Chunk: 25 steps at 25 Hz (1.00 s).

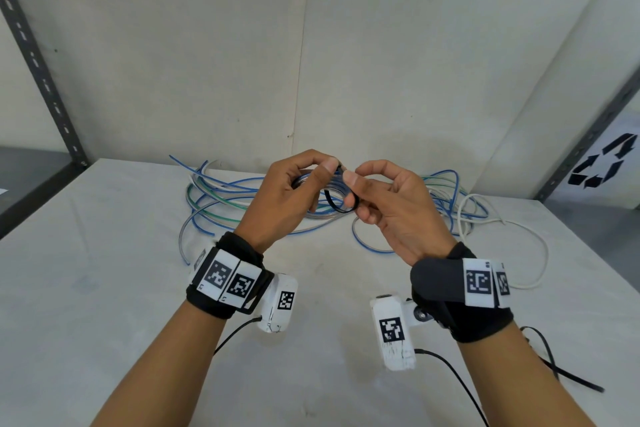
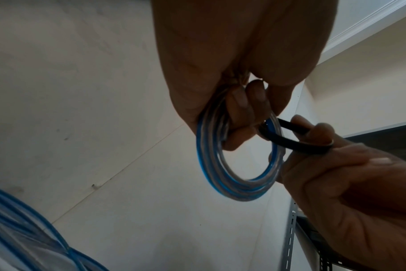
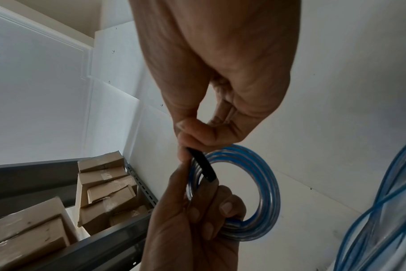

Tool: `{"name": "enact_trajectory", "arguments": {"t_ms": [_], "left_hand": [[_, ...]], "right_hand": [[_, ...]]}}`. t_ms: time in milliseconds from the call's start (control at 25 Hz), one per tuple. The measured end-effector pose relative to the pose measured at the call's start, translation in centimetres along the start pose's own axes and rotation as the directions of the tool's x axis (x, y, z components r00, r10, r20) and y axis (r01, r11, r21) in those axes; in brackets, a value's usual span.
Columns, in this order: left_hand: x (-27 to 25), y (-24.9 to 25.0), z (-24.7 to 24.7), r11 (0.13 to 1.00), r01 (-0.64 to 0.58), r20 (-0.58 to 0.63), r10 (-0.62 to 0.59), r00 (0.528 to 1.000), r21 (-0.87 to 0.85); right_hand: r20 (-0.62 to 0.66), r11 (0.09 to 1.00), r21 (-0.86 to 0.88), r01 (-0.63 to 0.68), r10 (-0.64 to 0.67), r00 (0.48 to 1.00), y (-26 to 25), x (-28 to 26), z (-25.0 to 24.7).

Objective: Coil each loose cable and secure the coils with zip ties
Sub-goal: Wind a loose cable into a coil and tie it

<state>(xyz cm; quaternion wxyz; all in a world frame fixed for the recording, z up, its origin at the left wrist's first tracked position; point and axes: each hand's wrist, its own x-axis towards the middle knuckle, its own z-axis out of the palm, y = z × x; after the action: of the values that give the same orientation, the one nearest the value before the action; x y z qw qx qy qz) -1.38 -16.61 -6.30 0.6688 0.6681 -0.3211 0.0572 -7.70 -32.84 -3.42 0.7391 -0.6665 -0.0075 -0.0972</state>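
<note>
A small coil of clear cable with a blue stripe (image 1: 334,188) is held above the table. My left hand (image 1: 325,170) grips it, fingers curled through the ring (image 2: 220,165). A black zip tie (image 1: 337,204) loops round the coil's strands. My right hand (image 1: 351,180) pinches the tie's strap between thumb and forefinger, just right of the coil. The right wrist view shows the strap (image 3: 202,163) running from that pinch down across the coil (image 3: 264,183) to my left hand (image 3: 197,201). The tie's head is hidden behind the fingers.
A tangle of loose blue, green and clear cables (image 1: 221,198) lies on the white table (image 1: 104,288) behind my hands. A white cable (image 1: 519,253) trails right. Spare black zip ties (image 1: 561,371) lie near my right forearm. Metal shelving with cardboard boxes (image 3: 100,183) stands alongside.
</note>
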Motion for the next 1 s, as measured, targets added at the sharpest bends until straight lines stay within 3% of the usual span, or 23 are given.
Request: {"name": "enact_trajectory", "arguments": {"t_ms": [280, 520, 720, 1000], "left_hand": [[-0.4, 0.3, 0.2, 0.999, -0.037, 0.072, 0.036, 0.997, 0.003], [-0.3, 0.6, -0.3, 1.0, 0.02, 0.09, -0.018, 0.996, -0.024], [-0.5, 1.0, -0.3, 0.995, 0.072, 0.21, -0.056, 0.976, -0.071], [-0.8, 1.7, -0.3, 0.991, 0.13, 0.326, -0.11, 0.939, -0.041]], "right_hand": [[-0.008, 0.999, -0.004, 0.047, -0.047, 0.999, 0.2, 0.3, -0.3], [-0.01, 0.911, -0.327, 0.252, -0.271, 0.963, 0.6, 0.3, -0.7], [0.115, 0.961, -0.235, 0.147, -0.123, 0.986, 0.4, 0.6, -1.7], [0.263, 0.988, -0.156, -0.008, 0.05, 0.964, 0.3, 0.8, -2.4]]}}
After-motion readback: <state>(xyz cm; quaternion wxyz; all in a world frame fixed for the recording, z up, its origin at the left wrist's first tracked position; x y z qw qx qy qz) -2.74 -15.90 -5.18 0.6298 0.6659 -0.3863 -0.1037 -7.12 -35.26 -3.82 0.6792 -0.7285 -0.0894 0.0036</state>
